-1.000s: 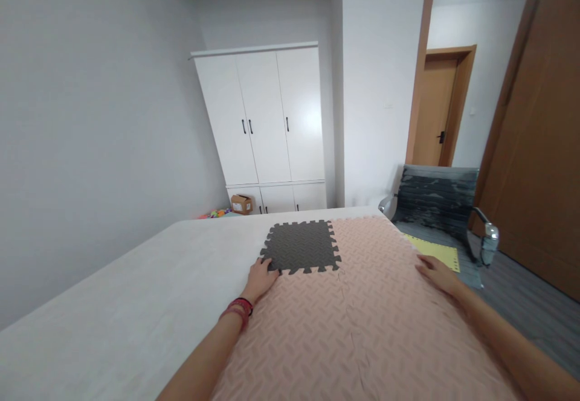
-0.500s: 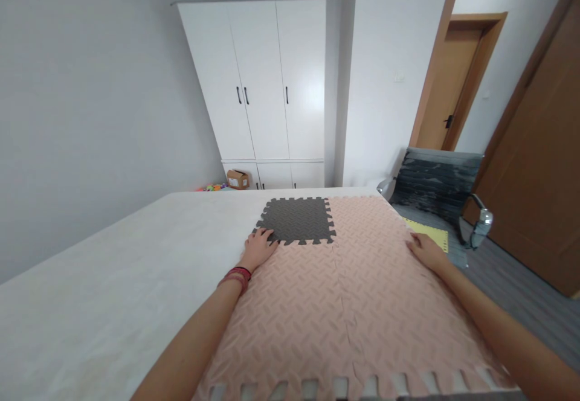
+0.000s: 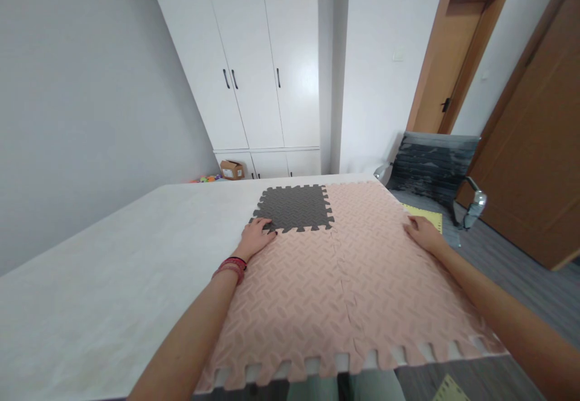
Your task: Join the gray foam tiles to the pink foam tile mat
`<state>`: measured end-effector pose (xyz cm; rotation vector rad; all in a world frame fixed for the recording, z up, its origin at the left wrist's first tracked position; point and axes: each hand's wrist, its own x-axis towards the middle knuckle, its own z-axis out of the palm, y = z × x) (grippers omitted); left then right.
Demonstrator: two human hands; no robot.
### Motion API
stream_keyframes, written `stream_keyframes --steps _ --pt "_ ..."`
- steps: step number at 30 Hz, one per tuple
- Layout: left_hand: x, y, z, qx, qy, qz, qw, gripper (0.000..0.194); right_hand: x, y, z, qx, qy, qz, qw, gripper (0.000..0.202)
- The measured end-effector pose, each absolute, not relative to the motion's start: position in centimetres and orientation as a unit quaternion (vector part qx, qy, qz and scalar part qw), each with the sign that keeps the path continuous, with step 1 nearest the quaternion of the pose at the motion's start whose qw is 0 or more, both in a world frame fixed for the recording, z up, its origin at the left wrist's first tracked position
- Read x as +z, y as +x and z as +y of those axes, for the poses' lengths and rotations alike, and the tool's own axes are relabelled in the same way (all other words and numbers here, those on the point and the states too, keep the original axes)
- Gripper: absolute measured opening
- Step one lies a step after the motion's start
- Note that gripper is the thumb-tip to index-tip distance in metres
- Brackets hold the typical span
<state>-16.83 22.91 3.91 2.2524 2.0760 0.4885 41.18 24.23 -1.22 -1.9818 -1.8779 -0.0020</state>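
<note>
Your left hand (image 3: 256, 237) lies flat, palm down and fingers spread, gripping nothing: the fingertips (image 3: 268, 227) rest right on the near left corner of the grey foam tile (image 3: 293, 208), where its toothed edge locks into the pink foam mat (image 3: 335, 286). That grey tile runs away from your fingertips toward the far edge of the white table (image 3: 113, 280). Your right hand (image 3: 420, 232) is pressed flat too, fingers loosely extended on the pink mat's right edge, clasping nothing. Just beyond those fingers a yellow tile (image 3: 428, 215) lies on the seat of the grey chair (image 3: 430, 174). The pink mat spreads between your two hands and back toward you, its toothed near edge hanging over the table's rim. Red bracelets (image 3: 232, 266) circle your left wrist.
</note>
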Motion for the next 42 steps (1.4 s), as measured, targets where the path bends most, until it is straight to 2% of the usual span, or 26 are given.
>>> stream_keyframes --steps 16,42 --pt "3.8 -14.9 21.1 0.134 0.706 0.694 -0.044 0.047 -1.0 41.1 23.9 -0.014 -0.711 -0.674 0.200 0.053" --pt "3.3 -14.8 21.6 0.120 0.703 0.698 -0.062 0.048 -0.5 40.5 23.1 -0.033 -0.702 -0.685 0.191 0.052"
